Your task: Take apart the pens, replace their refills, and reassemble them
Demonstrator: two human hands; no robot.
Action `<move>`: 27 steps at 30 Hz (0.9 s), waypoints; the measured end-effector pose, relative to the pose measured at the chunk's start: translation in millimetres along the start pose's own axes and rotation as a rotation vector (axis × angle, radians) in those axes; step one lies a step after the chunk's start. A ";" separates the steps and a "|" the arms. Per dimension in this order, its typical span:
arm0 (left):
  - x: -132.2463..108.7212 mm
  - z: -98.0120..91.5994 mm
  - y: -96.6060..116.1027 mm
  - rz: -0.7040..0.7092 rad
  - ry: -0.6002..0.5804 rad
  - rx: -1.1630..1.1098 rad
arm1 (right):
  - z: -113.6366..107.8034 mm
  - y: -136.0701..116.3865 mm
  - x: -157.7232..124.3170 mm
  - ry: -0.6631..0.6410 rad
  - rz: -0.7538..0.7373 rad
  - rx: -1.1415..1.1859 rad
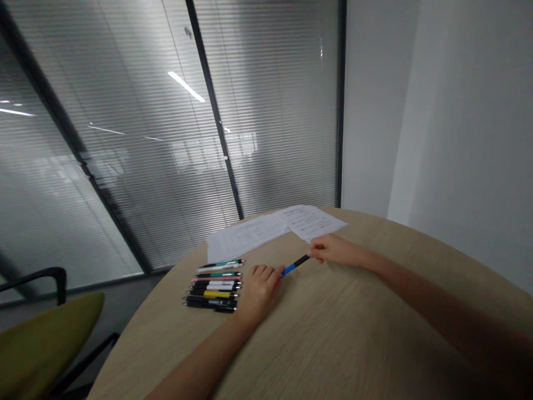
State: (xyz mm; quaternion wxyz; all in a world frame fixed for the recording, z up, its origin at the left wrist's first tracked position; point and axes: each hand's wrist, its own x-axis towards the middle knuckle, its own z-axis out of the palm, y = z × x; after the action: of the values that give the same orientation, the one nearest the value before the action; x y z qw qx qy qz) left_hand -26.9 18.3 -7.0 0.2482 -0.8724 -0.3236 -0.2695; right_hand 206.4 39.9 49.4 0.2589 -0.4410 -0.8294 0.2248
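Note:
My right hand (333,250) is shut on the dark end of a black and blue pen (295,265), which slants across the table toward my left hand. My left hand (259,293) rests on the tabletop with curled fingers, and the pen's blue end meets its fingertips. I cannot tell whether those fingers grip it. Just left of that hand lies a tidy row of several pens (212,286) with coloured barrels, side by side. Printed white papers (275,228) lie beyond both hands, near the far edge.
The hands work on a round, light wood table (353,328). An olive-green chair (37,339) with black armrests stands at lower left. Behind the table is a glass partition (166,139) with slatted blinds, and a white wall (437,111) stands to the right.

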 end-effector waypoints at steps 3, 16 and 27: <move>-0.4 1.0 -0.9 0.006 0.040 -0.022 | 1.7 -4.1 -1.9 -0.025 0.077 0.019; 0.7 2.6 -2.8 -0.023 0.066 -0.034 | -8.3 1.4 0.2 0.039 -0.052 -0.007; 2.4 -3.2 1.4 0.045 0.087 -0.022 | -5.1 -4.6 -2.5 -0.028 0.096 -0.039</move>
State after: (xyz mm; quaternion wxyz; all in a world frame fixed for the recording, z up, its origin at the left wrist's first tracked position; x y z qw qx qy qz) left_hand -25.4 16.4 -3.5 0.2584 -0.8694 -0.2901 -0.3052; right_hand 208.0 36.2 55.5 0.2275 -0.4820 -0.8151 0.2270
